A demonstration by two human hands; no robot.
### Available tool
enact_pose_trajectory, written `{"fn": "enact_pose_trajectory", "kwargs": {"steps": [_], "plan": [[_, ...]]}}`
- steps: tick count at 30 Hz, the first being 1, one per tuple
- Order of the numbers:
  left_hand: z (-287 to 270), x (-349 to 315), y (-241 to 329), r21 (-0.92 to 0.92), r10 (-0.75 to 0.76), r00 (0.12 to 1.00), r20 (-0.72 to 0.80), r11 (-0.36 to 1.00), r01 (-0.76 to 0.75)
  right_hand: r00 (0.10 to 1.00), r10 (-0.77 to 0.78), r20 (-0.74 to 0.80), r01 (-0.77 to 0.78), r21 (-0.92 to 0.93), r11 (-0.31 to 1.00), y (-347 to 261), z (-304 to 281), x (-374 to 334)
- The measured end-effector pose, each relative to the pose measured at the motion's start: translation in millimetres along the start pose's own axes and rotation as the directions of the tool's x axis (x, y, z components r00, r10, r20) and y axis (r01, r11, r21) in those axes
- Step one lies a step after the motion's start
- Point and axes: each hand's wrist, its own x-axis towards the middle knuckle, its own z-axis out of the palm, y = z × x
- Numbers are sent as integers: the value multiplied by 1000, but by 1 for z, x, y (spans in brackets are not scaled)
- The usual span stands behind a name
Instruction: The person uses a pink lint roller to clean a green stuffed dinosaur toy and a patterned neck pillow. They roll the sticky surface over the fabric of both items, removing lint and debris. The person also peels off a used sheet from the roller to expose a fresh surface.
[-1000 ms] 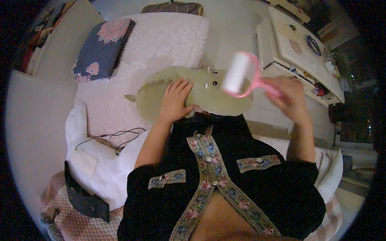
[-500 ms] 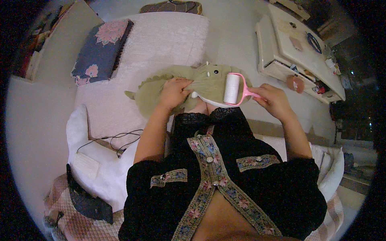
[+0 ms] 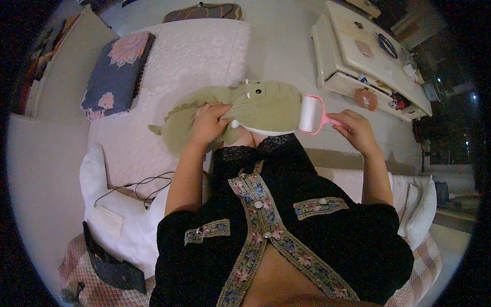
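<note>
A green plush crocodile (image 3: 273, 110) with black eyes, white teeth and a ridged back lies across my lap, its head toward the right. My left hand (image 3: 206, 125) grips it behind the head, the fingers pressed into the fabric. In my right hand (image 3: 356, 132) is the pink handle of a lint roller (image 3: 307, 114). Its white roll stands upright against the end of the snout, at the plush's right edge. The fingers of that hand are wrapped round the handle.
A pale fluffy bed or cushioned surface (image 3: 189, 51) extends ahead, with a folded blue floral blanket (image 3: 115, 71) on its left. A cream cabinet with an open drawer (image 3: 353, 84) stands at the right. Black cables (image 3: 148, 184) lie across a white cushion (image 3: 135, 230) at lower left.
The lint roller has moved right along the plush's head, from the cheek to the snout's end. My left hand keeps its hold, and the whole view has shifted slightly.
</note>
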Motion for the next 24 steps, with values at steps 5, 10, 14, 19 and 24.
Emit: {"fn": "enact_pose_trajectory", "kwargs": {"steps": [5, 10, 14, 19, 24], "plan": [[1, -3, -3, 44, 39, 999, -23, 998, -38, 1000, 13, 8, -12, -60, 998, 13, -8, -10], [-20, 2, 4, -15, 121, 991, 48, 993, -121, 997, 79, 18, -78, -24, 997, 25, -22, -21], [-54, 49, 33, -311, -123, 972, 199, 933, 182, 972, 232, -43, -218, 217, 952, 46, -30, -35], [-12, 97, 16, -114, 265, 961, -75, 955, -272, 960, 275, -60, -223, 432, 874, 15, -32, 40], [17, 33, 46, -10, 352, 936, 19, 936, -351, 969, 242, -57, -158, 610, 776, -5, -3, 97]]}}
